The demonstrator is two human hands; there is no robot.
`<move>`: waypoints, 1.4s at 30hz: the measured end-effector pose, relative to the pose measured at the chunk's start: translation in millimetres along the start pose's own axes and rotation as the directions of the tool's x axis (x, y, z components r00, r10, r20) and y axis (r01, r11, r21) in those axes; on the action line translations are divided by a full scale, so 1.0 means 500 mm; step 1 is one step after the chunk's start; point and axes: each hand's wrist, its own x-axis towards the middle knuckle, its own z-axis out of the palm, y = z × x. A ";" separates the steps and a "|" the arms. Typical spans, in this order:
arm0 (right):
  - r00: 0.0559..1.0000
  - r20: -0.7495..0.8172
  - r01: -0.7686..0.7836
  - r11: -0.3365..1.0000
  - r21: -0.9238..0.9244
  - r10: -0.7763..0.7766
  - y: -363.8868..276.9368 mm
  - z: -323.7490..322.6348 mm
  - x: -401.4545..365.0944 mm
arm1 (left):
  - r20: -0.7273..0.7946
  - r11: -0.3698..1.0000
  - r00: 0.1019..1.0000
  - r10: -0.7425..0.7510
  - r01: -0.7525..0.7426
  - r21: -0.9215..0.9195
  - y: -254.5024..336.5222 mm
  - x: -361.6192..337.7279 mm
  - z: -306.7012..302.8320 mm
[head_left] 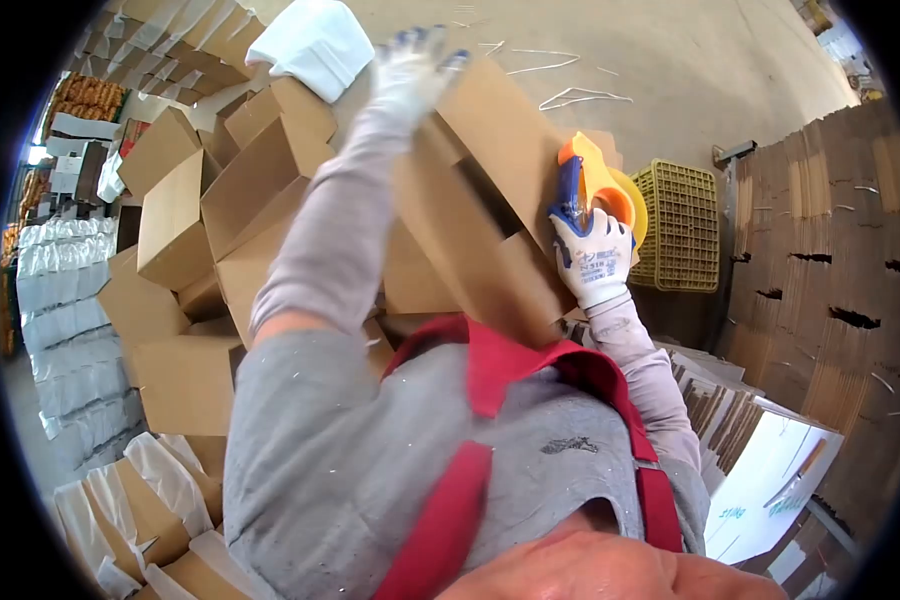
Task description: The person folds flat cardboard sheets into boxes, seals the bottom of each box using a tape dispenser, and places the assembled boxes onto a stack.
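Head-worn view, steeply downward, close

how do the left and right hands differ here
The left hand reaches high, fingers spread on the cardboard box, holding nothing; the right hand sits lower, gripping an orange tape dispenser against the box. Both wear white gloves with blue.

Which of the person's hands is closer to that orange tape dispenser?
Right. The right hand grips the tape dispenser against the cardboard box. The left hand rests apart from it, on the box's far upper edge.
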 end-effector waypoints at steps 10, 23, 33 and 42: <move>0.985 0.021 -0.062 0.238 0.969 0.172 -0.041 -0.181 0.049 | 0.293 0.983 0.943 -0.156 0.179 -0.051 0.055 0.012 0.074; 0.956 0.293 -0.292 0.028 0.956 -0.013 -0.044 -0.026 0.041 | 0.788 0.320 0.506 0.352 0.726 -0.609 -0.026 -0.118 -0.034; 0.991 0.101 -0.100 0.019 0.995 -0.084 -0.031 -0.030 0.036 | 0.457 -0.325 0.762 0.459 0.623 -0.712 0.019 -0.203 -0.014; 0.980 0.198 -0.198 -0.037 0.979 -0.010 -0.031 -0.044 0.031 | 0.544 0.280 0.835 0.082 0.505 -0.817 -0.028 -0.120 -0.052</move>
